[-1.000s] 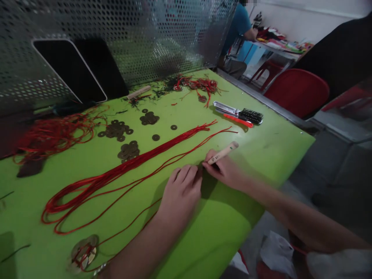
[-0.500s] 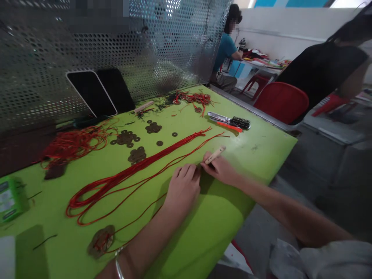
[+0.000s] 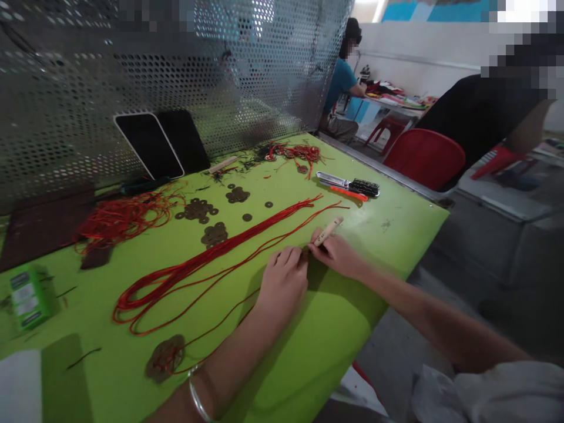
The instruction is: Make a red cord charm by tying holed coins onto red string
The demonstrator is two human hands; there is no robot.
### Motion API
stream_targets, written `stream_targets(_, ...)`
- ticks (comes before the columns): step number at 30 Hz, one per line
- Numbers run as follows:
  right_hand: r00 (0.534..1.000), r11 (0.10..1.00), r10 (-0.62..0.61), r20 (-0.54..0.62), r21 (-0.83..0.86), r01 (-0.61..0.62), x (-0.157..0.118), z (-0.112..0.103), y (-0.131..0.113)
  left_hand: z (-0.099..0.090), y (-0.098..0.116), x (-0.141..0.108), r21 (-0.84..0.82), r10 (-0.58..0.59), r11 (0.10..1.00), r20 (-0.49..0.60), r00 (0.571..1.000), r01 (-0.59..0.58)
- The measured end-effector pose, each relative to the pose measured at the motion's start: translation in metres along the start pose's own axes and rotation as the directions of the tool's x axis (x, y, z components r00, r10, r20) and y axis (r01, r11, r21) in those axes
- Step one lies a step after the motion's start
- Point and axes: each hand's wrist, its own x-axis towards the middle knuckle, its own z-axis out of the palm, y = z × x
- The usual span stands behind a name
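Observation:
My left hand (image 3: 285, 276) is closed, its fingertips bent down out of sight. Thin red cord (image 3: 220, 322) runs beneath it from a round cluster of coins (image 3: 165, 358) near the front edge, so the fingers appear to grip the cord's far end. Close by, my right hand (image 3: 337, 254) pinches low on a small tool with a pale wooden handle (image 3: 329, 230), tilted up to the right; its working tip is hidden between the hands. Behind them lies a long looped bundle of red cords (image 3: 211, 254).
Loose brass-coloured coins (image 3: 197, 210) lie in piles beyond the cords. A tangle of red thread (image 3: 123, 218) is at left, a green box (image 3: 29, 298) nearer. A hairbrush (image 3: 363, 187) lies at right. Two phones (image 3: 150, 144) lean against the perforated metal panel (image 3: 264, 76). Two people sit beyond.
The view has turned slightly left, so things on the table sit further right. Both hands keep nearly the same place and grip, close together.

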Motion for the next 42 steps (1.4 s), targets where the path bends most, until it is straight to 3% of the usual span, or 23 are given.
stream_targets(5, 0.999, 1.000, -0.012, -0.038, -0.022, 0.011, 0.001, -0.001, 0.000, 0.001, -0.001, 0.000, 0.013, 0.002, 1.000, 0.000, 1.000, -0.002)
stream_targets(10, 0.986, 0.997, 0.079, -0.149, 0.030, -0.075, 0.001, -0.006, 0.003, 0.004, -0.001, 0.001, 0.036, 0.003, 0.999, -0.010, 1.000, -0.003)
stream_targets(16, 0.970, 0.995, 0.065, -0.233, 0.087, -0.045, -0.002, -0.009, 0.004, 0.000, -0.001, 0.000, -0.007, -0.006, 1.000, -0.003, 1.000, 0.006)
stream_targets(21, 0.991, 0.991, -0.006, -0.134, 0.129, 0.024, -0.007, -0.013, 0.006, 0.000, -0.001, -0.001, -0.006, 0.005, 1.000, -0.033, 0.999, -0.005)
stream_targets(27, 0.990, 0.990, -0.137, -0.023, -0.030, 0.137, -0.016, -0.020, 0.010, 0.002, -0.002, -0.003, -0.027, -0.029, 0.999, -0.035, 0.999, 0.029)
stream_targets(30, 0.990, 0.985, -0.137, -0.030, -0.112, 0.133, -0.019, -0.023, 0.011, 0.002, -0.002, -0.004, -0.030, -0.056, 0.998, -0.065, 0.996, 0.054)
stream_targets(36, 0.991, 0.989, -0.121, -0.057, -0.098, 0.115, -0.018, -0.027, 0.013, 0.002, -0.003, -0.006, -0.035, -0.073, 0.997, -0.054, 0.996, 0.072)
stream_targets(42, 0.987, 0.983, -0.160, 0.029, -0.086, 0.162, -0.010, -0.016, 0.016, 0.000, -0.006, -0.004, -0.128, -0.152, 0.981, -0.025, 0.988, 0.148)
